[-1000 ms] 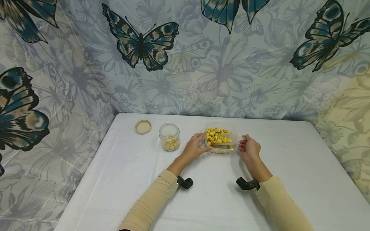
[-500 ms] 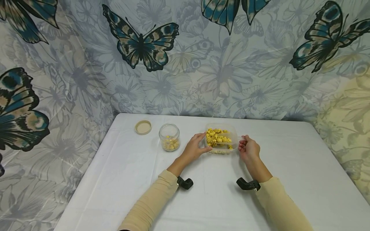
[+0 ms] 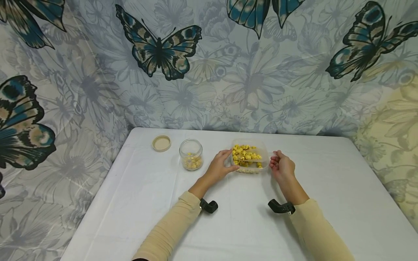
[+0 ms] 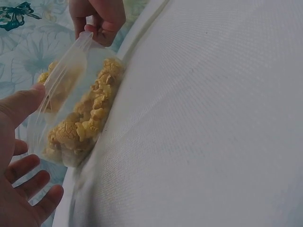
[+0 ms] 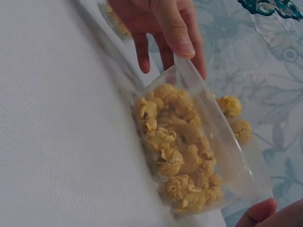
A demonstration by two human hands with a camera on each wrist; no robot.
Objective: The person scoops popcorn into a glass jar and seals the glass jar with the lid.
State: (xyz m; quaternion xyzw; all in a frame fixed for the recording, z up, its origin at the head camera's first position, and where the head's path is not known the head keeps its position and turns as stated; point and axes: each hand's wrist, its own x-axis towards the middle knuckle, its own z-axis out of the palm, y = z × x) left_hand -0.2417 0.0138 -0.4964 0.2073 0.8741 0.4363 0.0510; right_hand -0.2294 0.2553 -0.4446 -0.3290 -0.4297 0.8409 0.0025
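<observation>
Only a little has changed in the last second. Your left hand (image 3: 218, 168) and right hand (image 3: 282, 168) have hardly moved. The yellow popcorn (image 3: 241, 154) in the clear tub (image 3: 261, 148) looks as if it has slid about a bit, though it is too small to be sure. So I think your work is still at the tub, and you seem to be keeping it steady.

The tub is between your two hands, near the back of the bench (image 3: 140, 217). Your left grip is pinching its left end, with the thumb on the rim and some fingers spread loose. Your right grip is pinching the rim at the other end, with the fingers curled.

To the left of the tub, a round see-through jar (image 3: 190, 148) stands with its top off and some popcorn at the bottom. Past it lies a pale round lid (image 3: 161, 143).

The bench has a white cloth on it, with soft creases. Behind it hangs a gray-blue sheet (image 3: 254, 79) with flowers and big blue butterflies, turning yellowish on the right.
</observation>
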